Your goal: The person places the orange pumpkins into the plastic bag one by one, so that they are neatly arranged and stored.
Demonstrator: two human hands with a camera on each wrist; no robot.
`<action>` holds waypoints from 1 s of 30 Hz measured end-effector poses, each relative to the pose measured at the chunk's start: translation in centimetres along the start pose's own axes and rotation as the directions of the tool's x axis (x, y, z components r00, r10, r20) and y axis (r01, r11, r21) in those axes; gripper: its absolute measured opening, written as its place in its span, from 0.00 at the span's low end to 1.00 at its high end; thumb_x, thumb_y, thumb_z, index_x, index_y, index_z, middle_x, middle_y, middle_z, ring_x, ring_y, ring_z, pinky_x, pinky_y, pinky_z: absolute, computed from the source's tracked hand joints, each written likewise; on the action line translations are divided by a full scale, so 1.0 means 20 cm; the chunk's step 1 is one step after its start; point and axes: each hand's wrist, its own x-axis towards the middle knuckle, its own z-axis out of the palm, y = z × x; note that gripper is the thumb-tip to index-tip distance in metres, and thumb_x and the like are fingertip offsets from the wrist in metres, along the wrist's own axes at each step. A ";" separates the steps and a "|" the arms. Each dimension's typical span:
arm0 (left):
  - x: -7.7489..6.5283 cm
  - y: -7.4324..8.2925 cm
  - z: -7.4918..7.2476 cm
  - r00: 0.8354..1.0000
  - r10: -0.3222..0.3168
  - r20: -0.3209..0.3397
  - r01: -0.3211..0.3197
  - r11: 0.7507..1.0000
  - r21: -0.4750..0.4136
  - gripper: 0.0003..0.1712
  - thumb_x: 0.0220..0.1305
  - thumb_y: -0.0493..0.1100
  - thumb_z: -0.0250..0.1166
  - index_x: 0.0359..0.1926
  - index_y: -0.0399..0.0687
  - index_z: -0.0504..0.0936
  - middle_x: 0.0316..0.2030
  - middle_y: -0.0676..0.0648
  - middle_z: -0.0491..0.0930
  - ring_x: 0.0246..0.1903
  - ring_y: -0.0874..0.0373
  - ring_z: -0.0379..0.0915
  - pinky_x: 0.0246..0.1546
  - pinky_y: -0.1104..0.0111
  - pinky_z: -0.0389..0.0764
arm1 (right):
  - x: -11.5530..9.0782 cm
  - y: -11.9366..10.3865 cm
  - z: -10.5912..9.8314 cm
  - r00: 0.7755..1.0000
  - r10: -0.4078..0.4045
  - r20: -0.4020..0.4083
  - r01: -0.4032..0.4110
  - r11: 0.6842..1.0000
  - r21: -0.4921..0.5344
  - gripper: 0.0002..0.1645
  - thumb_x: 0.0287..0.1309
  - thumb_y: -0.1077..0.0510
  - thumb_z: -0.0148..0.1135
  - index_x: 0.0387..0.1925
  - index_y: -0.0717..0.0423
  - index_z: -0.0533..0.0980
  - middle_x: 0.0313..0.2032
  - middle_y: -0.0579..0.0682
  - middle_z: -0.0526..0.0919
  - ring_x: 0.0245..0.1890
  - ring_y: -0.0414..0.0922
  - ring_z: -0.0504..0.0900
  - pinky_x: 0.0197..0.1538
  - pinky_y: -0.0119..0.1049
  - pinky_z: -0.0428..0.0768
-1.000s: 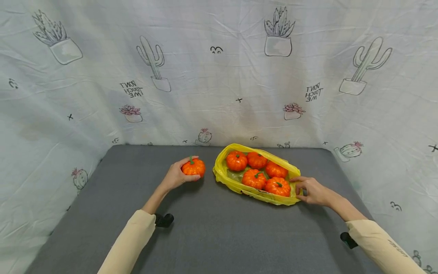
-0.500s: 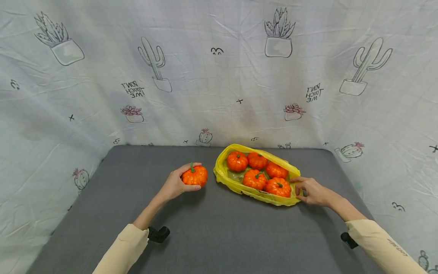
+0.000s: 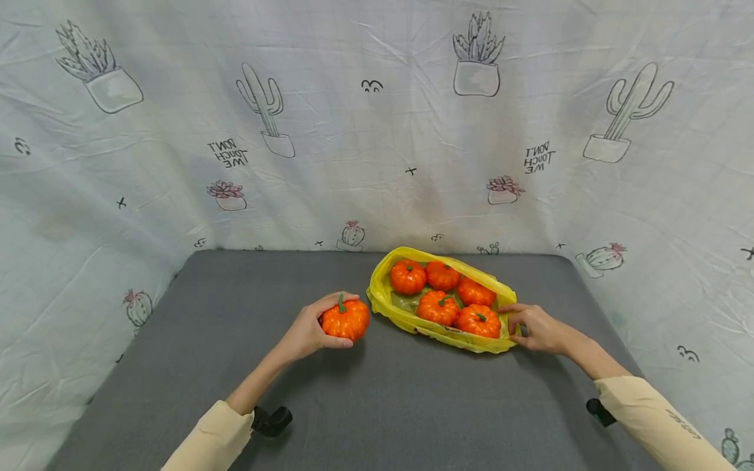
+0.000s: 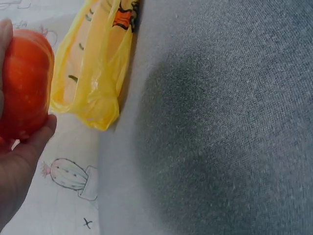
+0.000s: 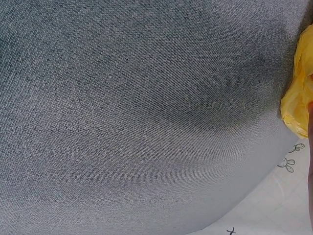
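In the head view my left hand [image 3: 312, 331] grips a small orange pumpkin [image 3: 346, 320] with a green stem, thumb on the near side and fingers over the far side. The pumpkin is above the table, left of a yellow plastic bag [image 3: 393, 316] that lies with its mouth spread upward. Inside the bag sit several more orange pumpkins [image 3: 437, 307]. My right hand [image 3: 538, 329] pinches the bag's right end. The left wrist view has the held pumpkin [image 4: 27, 83] close up, with the bag [image 4: 98, 83] beyond. Only the bag's edge [image 5: 298, 98] and a sliver of hand show in the right wrist view.
The grey table [image 3: 377, 405] carries the bag toward its far edge. A white curtain [image 3: 377, 131] with cactus drawings hangs behind and along both sides. Black wrist cameras [image 3: 272, 422] are strapped to both forearms.
My left hand has brought the pumpkin nearer to me and slightly right, closer to the bag's left end. The right hand and the bag have stayed in place.
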 end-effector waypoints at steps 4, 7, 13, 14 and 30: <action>-0.02 0.02 0.00 0.995 0.064 0.079 -0.062 0.998 -0.025 0.43 0.40 0.36 0.80 0.60 0.48 0.74 0.62 0.46 0.70 0.56 0.48 0.68 0.50 0.59 0.75 | 0.00 0.00 0.00 0.999 -0.036 -0.032 0.036 0.999 -0.004 0.17 0.44 0.69 0.71 0.20 0.46 0.74 0.48 0.67 0.78 0.29 0.39 0.72 0.24 0.27 0.70; -0.03 0.00 -0.01 0.983 0.112 0.147 -0.105 0.993 -0.057 0.44 0.40 0.37 0.81 0.61 0.50 0.74 0.63 0.47 0.69 0.59 0.49 0.66 0.51 0.59 0.75 | 0.00 -0.01 0.00 0.999 -0.036 -0.033 0.036 0.999 -0.005 0.17 0.45 0.68 0.72 0.20 0.46 0.74 0.49 0.67 0.78 0.29 0.40 0.73 0.24 0.27 0.70; -0.02 0.01 -0.01 0.947 0.197 0.253 -0.164 0.975 -0.148 0.44 0.41 0.40 0.81 0.62 0.53 0.73 0.63 0.49 0.69 0.62 0.50 0.63 0.52 0.60 0.76 | 0.00 0.00 0.00 1.000 -0.004 -0.004 0.004 1.000 -0.004 0.16 0.47 0.67 0.72 0.20 0.46 0.74 0.50 0.67 0.78 0.33 0.45 0.76 0.27 0.30 0.72; -0.02 0.02 -0.01 0.940 0.211 0.269 -0.173 0.972 -0.159 0.43 0.42 0.41 0.81 0.62 0.52 0.73 0.63 0.48 0.69 0.62 0.50 0.63 0.52 0.60 0.76 | 0.00 -0.01 0.00 1.000 0.000 -0.002 0.000 1.000 -0.003 0.16 0.47 0.67 0.71 0.20 0.45 0.74 0.50 0.66 0.78 0.33 0.45 0.76 0.27 0.30 0.72; 0.25 0.04 0.09 0.892 0.318 0.321 -0.279 0.946 -0.163 0.45 0.40 0.44 0.81 0.62 0.52 0.73 0.61 0.50 0.72 0.59 0.54 0.68 0.51 0.61 0.77 | 0.00 0.00 0.01 1.000 -0.024 -0.012 0.024 1.000 -0.011 0.16 0.46 0.67 0.71 0.20 0.45 0.74 0.50 0.67 0.78 0.29 0.40 0.74 0.26 0.29 0.73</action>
